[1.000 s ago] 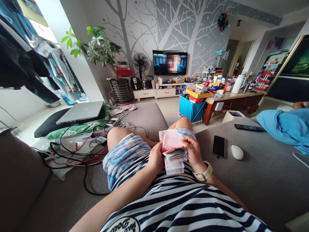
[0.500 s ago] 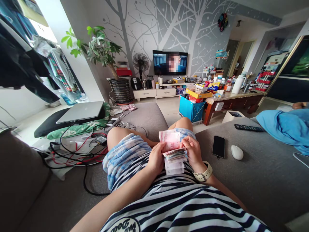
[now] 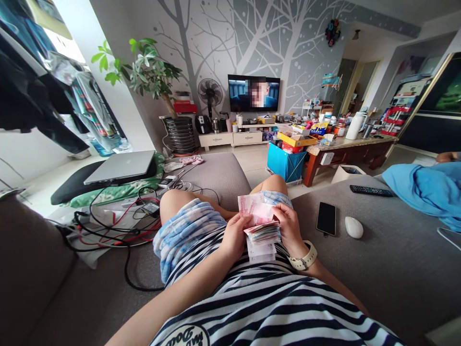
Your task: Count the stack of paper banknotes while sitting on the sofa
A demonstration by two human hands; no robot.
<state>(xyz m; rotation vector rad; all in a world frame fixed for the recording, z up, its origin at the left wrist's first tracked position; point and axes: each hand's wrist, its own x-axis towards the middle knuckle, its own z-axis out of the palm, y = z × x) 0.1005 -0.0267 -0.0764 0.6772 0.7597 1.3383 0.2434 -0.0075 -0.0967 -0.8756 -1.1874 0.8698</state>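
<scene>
Over my lap I hold a folded stack of banknotes [image 3: 263, 234]. Pink notes [image 3: 255, 206] stand up at its far side, and paler notes [image 3: 262, 253] hang out below toward my striped shirt. My left hand [image 3: 236, 235] is closed on the left edge of the stack, its thumb lying on top. At the right edge, my right hand [image 3: 288, 226] pinches the notes between thumb and fingers. A pale watch [image 3: 304, 257] sits on my right wrist. The undersides of the notes and several fingertips are hidden.
On the sofa to my right lie a phone [image 3: 326, 218], a white mouse [image 3: 354, 227] and a remote control [image 3: 370, 191]. Tangled cables [image 3: 118, 230] and a laptop [image 3: 120, 167] are at left. Beyond my knees stands a blue bin [image 3: 285, 162] beside a cluttered table [image 3: 360, 149].
The pink notes at the far side have tilted slightly to the right, and the stack has shifted a little. Both hands keep their hold with small finger movements.
</scene>
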